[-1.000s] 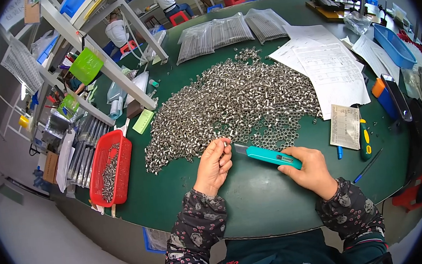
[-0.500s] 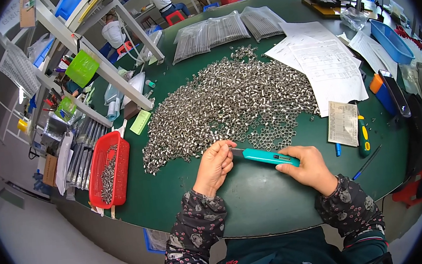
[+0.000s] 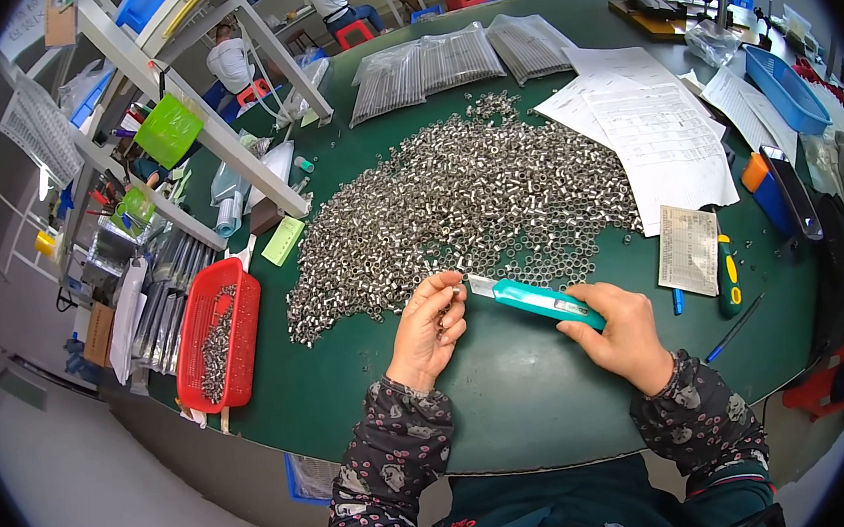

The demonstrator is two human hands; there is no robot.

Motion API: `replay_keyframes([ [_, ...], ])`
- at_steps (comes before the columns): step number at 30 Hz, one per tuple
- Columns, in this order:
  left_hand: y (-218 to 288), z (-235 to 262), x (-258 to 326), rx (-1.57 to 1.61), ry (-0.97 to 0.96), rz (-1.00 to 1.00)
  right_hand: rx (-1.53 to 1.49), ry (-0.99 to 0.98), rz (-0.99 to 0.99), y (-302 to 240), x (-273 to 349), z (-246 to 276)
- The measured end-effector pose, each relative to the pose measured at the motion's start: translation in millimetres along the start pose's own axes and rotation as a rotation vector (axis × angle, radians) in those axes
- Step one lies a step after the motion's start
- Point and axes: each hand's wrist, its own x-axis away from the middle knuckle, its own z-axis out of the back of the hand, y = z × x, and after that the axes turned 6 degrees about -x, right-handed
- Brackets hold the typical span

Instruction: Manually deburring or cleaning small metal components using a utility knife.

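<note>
Green surface (image 3: 514, 396): my left hand (image 3: 428, 328) pinches one small metal sleeve (image 3: 456, 287) at its fingertips. My right hand (image 3: 629, 331) grips the teal knife (image 3: 536, 299), long axis pointing left, blade tip touching that sleeve.

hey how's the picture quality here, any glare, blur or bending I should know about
Head view: fisheye bends the round dark green table edge and the white shelf frame, with black corners; even overhead light, soft shadows; the heap of small shiny metal sleeves glints; left hand, right hand and teal utility knife look sharp.
</note>
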Motion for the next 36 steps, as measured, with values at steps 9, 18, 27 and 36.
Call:
replay_keyframes([
  [9, -1.8, 2.0, -1.0, -0.096, 0.025, 0.006, -0.06, -0.042, -0.082, 5.3, 1.2, -2.0],
  [18, -2.1, -1.3, -0.3, -0.137, 0.072, 0.006, -0.097, -0.072, -0.171, 2.7, 0.8, -0.7],
  [27, -2.4, -1.5, 0.1, -0.155, 0.045, 0.009, -0.154, -0.216, -0.261, 6.6, 1.3, -1.4],
  [36, -4.1, -5.9, 2.7, -0.225, 0.008, -0.05, -0.269, -0.263, -0.357, 9.3, 1.4, 0.9],
])
